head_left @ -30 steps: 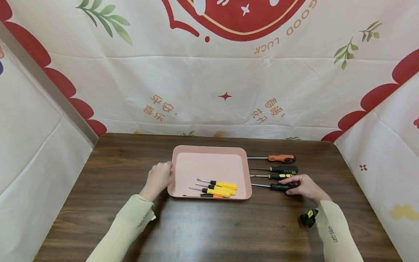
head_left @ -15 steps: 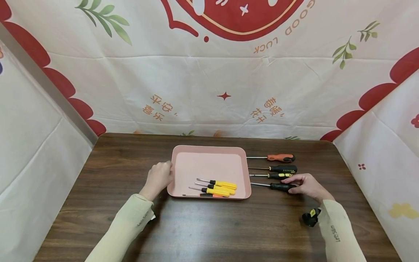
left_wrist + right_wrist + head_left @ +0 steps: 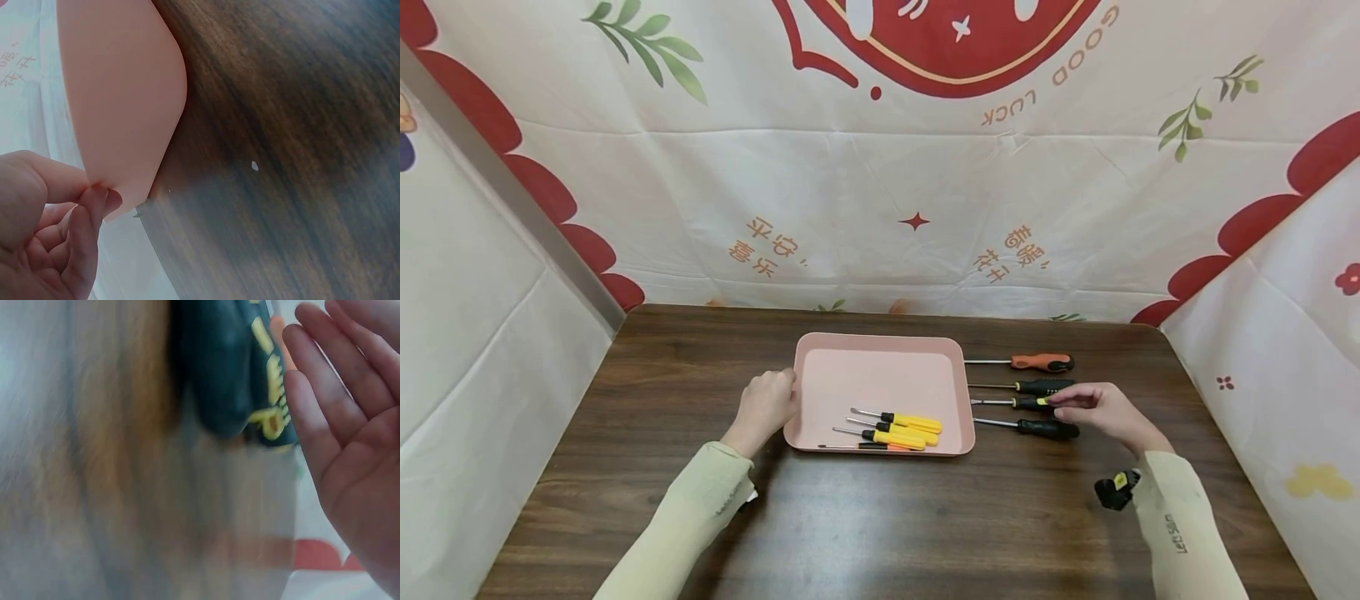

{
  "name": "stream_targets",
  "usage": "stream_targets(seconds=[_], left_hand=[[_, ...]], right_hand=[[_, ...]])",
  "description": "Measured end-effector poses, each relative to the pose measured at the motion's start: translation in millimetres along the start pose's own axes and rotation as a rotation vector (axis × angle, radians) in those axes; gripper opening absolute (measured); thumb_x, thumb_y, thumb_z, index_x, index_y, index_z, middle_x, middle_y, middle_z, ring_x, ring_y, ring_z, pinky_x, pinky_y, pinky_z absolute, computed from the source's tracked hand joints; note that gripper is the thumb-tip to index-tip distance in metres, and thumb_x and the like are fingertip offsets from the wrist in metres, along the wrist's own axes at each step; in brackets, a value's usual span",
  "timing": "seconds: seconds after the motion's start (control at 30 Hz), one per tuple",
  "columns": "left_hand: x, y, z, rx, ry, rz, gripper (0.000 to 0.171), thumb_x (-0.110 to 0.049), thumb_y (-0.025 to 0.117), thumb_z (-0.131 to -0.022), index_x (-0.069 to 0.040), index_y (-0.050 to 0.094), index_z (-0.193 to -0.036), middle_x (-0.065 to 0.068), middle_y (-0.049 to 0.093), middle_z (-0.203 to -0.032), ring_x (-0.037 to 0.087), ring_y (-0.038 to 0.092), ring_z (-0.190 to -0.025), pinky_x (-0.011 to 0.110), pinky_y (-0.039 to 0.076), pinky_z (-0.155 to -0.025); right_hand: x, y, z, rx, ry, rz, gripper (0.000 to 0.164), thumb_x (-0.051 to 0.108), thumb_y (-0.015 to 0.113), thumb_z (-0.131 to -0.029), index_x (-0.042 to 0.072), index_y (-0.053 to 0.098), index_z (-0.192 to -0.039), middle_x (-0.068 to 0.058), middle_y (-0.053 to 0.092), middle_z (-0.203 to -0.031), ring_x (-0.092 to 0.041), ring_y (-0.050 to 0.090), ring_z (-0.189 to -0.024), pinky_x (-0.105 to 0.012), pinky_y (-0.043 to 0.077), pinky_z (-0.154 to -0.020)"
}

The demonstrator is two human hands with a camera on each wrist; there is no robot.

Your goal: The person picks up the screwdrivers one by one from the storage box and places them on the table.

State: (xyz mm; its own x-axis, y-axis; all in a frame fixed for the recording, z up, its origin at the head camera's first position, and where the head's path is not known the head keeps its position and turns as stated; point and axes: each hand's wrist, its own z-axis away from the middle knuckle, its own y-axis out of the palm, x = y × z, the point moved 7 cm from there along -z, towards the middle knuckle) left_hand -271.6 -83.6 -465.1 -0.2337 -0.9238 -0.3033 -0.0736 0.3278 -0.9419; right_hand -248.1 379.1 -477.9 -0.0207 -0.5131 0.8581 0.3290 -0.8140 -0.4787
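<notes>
My left hand (image 3: 765,408) pinches the left rim of a pink tray (image 3: 880,371); in the left wrist view, thumb and fingers meet on its wall (image 3: 125,94). My right hand (image 3: 1105,412) is over the handle end of a black-and-yellow screwdriver (image 3: 1025,403) right of the tray. Its fingers look extended in the right wrist view, apart from the dark handles. Nearer the front lies a black-handled screwdriver (image 3: 1047,428), untouched. Farther back are a black screwdriver with yellow marks (image 3: 1037,387) and a red-and-black one (image 3: 1037,362).
Inside the tray lie 3 yellow-handled screwdrivers (image 3: 917,422) and a thin black-and-orange one (image 3: 872,447) along the front wall. The shafts of the row on the right end close to the tray's right edge. A printed cloth (image 3: 850,183) hangs behind the wooden table (image 3: 880,533).
My right hand has left the front black screwdriver's handle and shifted back to the black-and-yellow one behind it. The left hand and the tray have stayed in place.
</notes>
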Motion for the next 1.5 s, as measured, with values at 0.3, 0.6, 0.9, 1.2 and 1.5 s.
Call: stream_targets(seconds=[0.3,0.6,0.9,1.2,1.5], left_hand=[[-4.1,1.5,-0.4,0.008,0.008,-0.011,0.012,-0.004,0.058,-0.075,-0.006,0.055,-0.064,0.014,0.059,-0.062,0.036,0.057,-0.056,0.044,0.043,-0.047],[3.0,7.1,-3.0,0.048,0.000,0.069,0.019,-0.003,0.060,-0.074,-0.010,0.047,-0.060,0.002,0.044,-0.053,0.021,0.043,-0.050,0.035,0.036,-0.045],[4.5,6.7,-0.8,0.065,-0.020,0.093,0.023,-0.003,0.057,-0.073,-0.011,0.042,-0.058,0.000,0.038,-0.052,0.020,0.038,-0.049,0.033,0.033,-0.045],[2.6,4.1,-0.2,0.050,-0.004,0.084,0.024,-0.003,0.058,-0.073,-0.011,0.042,-0.057,0.000,0.038,-0.051,0.020,0.039,-0.049,0.034,0.034,-0.044],[3.8,2.1,-3.6,0.033,0.011,0.064,0.023,-0.002,0.058,-0.073,-0.011,0.043,-0.057,0.001,0.041,-0.052,0.022,0.042,-0.049,0.035,0.036,-0.045]], right_hand=[[36,20,-13,-0.015,0.025,0.118,0.042,0.028,0.058,-0.088,-0.004,0.058,-0.115,-0.020,0.062,-0.109,-0.006,0.062,-0.087,-0.031,0.050,-0.075],[69,58,-30,-0.016,0.002,0.093,0.041,0.021,0.056,-0.090,-0.012,0.054,-0.114,-0.025,0.063,-0.100,-0.030,0.064,-0.087,-0.038,0.052,-0.070],[78,88,-53,-0.041,0.047,0.402,0.023,0.018,0.057,-0.086,-0.001,0.067,-0.094,-0.011,0.067,-0.076,-0.012,0.054,-0.057,-0.029,0.044,-0.056],[80,100,-67,-0.064,0.129,0.478,0.012,0.010,0.060,-0.081,-0.001,0.065,-0.078,-0.004,0.059,-0.060,-0.012,0.047,-0.050,-0.026,0.039,-0.048],[70,101,-72,-0.112,0.256,0.420,0.010,0.004,0.058,-0.078,0.002,0.062,-0.069,-0.007,0.056,-0.055,-0.016,0.048,-0.047,-0.026,0.037,-0.046]])
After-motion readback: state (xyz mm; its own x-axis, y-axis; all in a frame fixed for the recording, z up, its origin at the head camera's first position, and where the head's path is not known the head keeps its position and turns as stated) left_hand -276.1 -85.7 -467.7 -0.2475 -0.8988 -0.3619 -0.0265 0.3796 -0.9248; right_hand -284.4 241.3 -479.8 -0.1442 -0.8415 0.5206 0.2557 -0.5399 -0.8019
